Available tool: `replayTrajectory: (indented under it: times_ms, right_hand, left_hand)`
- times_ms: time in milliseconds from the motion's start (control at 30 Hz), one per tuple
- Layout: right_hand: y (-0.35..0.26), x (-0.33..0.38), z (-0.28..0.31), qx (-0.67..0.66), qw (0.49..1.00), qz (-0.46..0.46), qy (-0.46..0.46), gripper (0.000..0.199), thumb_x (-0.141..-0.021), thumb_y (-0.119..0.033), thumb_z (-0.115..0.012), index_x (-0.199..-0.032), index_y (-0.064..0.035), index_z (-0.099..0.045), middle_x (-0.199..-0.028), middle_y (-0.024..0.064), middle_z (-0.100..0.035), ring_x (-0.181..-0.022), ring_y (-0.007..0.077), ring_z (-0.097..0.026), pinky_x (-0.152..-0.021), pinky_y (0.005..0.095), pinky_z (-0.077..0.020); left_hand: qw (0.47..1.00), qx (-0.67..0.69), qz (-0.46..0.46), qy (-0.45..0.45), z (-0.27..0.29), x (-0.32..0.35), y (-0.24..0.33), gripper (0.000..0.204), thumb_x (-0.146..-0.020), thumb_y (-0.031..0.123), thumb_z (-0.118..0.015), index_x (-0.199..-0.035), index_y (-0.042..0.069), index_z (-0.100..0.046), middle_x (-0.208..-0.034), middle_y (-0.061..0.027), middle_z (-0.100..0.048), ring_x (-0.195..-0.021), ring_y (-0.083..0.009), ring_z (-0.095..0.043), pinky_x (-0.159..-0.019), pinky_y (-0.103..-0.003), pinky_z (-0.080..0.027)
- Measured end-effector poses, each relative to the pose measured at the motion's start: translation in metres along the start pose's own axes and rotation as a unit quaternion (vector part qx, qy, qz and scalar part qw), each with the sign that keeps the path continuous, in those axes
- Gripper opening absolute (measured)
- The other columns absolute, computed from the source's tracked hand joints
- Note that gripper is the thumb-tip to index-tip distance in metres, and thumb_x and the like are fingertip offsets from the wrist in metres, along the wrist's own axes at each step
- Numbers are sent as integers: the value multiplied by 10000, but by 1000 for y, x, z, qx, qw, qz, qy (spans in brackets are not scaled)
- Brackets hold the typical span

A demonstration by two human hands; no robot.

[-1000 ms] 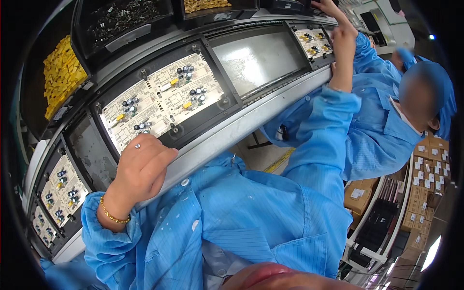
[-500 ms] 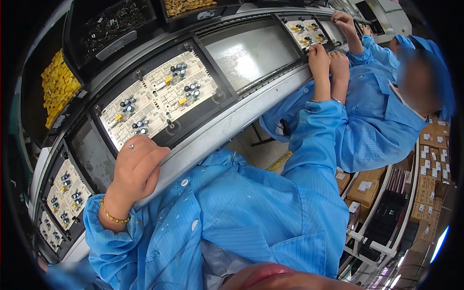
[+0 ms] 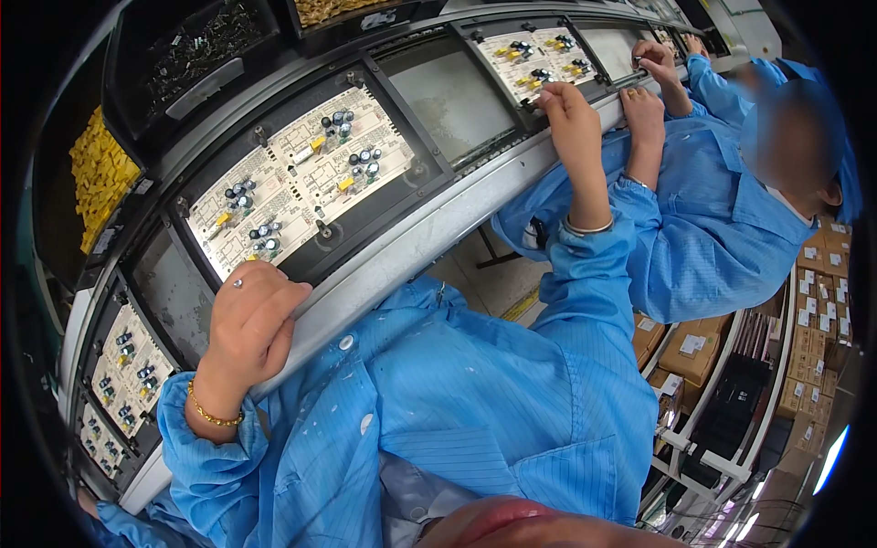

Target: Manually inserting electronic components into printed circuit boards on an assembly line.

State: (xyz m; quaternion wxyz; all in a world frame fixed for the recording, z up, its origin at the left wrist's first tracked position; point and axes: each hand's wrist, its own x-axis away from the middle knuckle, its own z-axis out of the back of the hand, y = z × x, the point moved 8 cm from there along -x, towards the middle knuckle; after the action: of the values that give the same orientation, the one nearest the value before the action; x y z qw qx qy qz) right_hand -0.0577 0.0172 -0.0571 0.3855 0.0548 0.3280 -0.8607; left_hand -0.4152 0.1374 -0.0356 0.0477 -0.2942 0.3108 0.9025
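Note:
Curled into a loose fist, my left hand rests at the near edge of a black carrier frame; whatever its fingers hold is hidden. The frame bears a cream circuit board with clusters of dark capacitors and a few yellow block components. My right hand reaches out to the right, its fingertips pinched together at the near edge of a second populated circuit board in its own carrier. I cannot make out anything between those fingertips.
A metal rail runs along the near side of the conveyor line. Behind it stand black bins with yellow parts and metal-legged parts. More boards lie at left. At right, a co-worker's hands are near my right hand; cartons stand behind.
The second board has slid left along the line, nearer to the first. My right hand has shifted left, away from the co-worker's hand. My left hand has barely moved.

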Motion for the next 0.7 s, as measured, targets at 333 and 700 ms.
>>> replayTrajectory:
  times_ms: [333, 700]
  right_hand:
    - [61, -50, 28, -33, 996, -64, 42, 212, -792, -194, -614, -823, 14, -640, -665, 10, -594, -610, 94, -532, -578, 213, -424]
    - [82, -69, -4, 113, 993, -36, 11, 222, -744, -243, -630, -793, -28, -658, -644, 62, -609, -603, 123, -540, -587, 266, -420]
  left_hand:
    - [1000, 13, 13, -16, 3, 6, 0, 286, -589, -108, -503, -857, -19, -554, -706, -128, -522, -687, -309, -538, -657, -391, -445]
    - [1000, -5, 12, -9, 8, 12, -3, 330, -531, -80, -537, -855, -19, -561, -686, -111, -519, -651, -290, -530, -651, -397, -456]
